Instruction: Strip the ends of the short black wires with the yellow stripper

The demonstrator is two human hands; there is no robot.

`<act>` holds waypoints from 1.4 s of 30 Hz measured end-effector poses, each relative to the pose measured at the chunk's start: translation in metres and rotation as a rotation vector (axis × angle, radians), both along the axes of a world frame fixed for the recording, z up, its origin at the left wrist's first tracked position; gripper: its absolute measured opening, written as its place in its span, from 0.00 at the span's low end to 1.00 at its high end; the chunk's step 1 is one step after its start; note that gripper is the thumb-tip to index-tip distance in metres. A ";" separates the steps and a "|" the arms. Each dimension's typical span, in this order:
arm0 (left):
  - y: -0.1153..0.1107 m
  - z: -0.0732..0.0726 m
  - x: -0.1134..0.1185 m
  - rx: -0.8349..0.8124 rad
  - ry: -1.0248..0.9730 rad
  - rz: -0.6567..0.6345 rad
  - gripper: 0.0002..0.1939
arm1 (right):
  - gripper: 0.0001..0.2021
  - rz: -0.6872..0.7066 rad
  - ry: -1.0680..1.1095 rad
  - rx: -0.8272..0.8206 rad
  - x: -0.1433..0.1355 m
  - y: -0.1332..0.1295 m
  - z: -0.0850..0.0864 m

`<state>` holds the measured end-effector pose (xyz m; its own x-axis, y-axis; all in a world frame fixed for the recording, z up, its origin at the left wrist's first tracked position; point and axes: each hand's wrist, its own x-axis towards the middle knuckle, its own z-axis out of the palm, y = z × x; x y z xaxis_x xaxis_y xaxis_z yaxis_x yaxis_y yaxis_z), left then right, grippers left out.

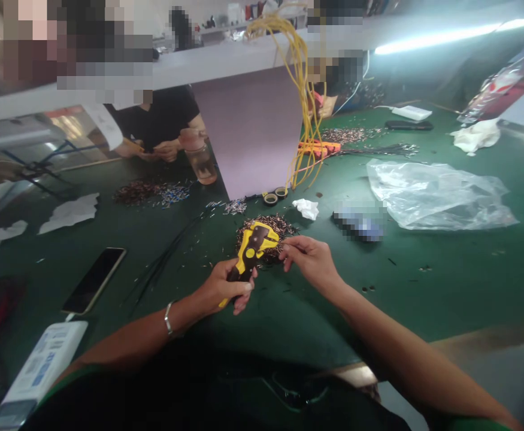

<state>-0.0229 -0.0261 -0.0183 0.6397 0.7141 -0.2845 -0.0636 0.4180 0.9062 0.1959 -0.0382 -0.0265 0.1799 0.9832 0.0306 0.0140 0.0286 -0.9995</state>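
Note:
A yellow and black wire stripper (pixel 251 251) is tilted up over the green table (pixel 262 335), with my left hand (pixel 230 286) wrapped round its handles. Just right of the tool's jaws, my right hand (pixel 309 258) is pinched at the fingertips; whatever lies between them is too small to make out. Beneath and behind the tool spreads a pile of short dark and copper-coloured wire pieces (pixel 284 226).
Left are a phone (pixel 95 280) and a white power strip (pixel 48 359). Behind the pile are tape rolls (pixel 270 199), crumpled tissue (pixel 305 209) and hanging yellow wires (pixel 304 90). A plastic bag (pixel 441 194) lies right. Another person's hands (pixel 165 151) are across the table.

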 end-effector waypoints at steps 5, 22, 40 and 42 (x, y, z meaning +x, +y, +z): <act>0.004 0.003 0.001 -0.014 -0.155 -0.145 0.18 | 0.06 -0.023 0.016 -0.010 0.000 -0.001 0.000; 0.017 0.006 -0.006 -0.020 -0.286 -0.307 0.27 | 0.06 -0.063 0.037 0.037 0.003 -0.004 0.001; 0.019 0.004 -0.007 -0.156 -0.336 -0.344 0.22 | 0.06 -0.026 0.063 0.042 0.003 -0.005 0.004; 0.018 0.006 -0.007 -0.153 -0.335 -0.337 0.20 | 0.07 -0.021 0.057 0.043 0.003 -0.005 0.004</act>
